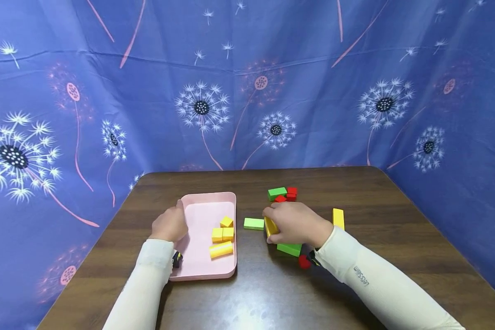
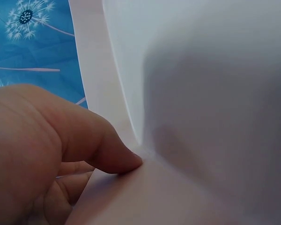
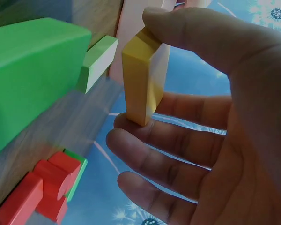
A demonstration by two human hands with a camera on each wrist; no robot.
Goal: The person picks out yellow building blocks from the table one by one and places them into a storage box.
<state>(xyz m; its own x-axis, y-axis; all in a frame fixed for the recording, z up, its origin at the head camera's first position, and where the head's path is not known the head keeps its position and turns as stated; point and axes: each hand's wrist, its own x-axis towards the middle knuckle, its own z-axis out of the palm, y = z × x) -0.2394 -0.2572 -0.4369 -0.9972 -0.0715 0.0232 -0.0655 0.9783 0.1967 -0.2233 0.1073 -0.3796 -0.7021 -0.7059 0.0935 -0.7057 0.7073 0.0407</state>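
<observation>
Yellow block | oblong | straight edges | smooth, evenly coloured faces

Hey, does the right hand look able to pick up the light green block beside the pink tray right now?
Probably not immediately: the right hand is pinching a yellow block, which likely needs releasing first. Otherwise the light green block lies close by, its top uncovered.

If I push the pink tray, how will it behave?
The pink tray should slide, not tip, being low and wide. It looks thin-walled where the left hand pinches it, so probably light and slightly flexible. The yellow blocks, apparently loose inside, may shift.
</observation>
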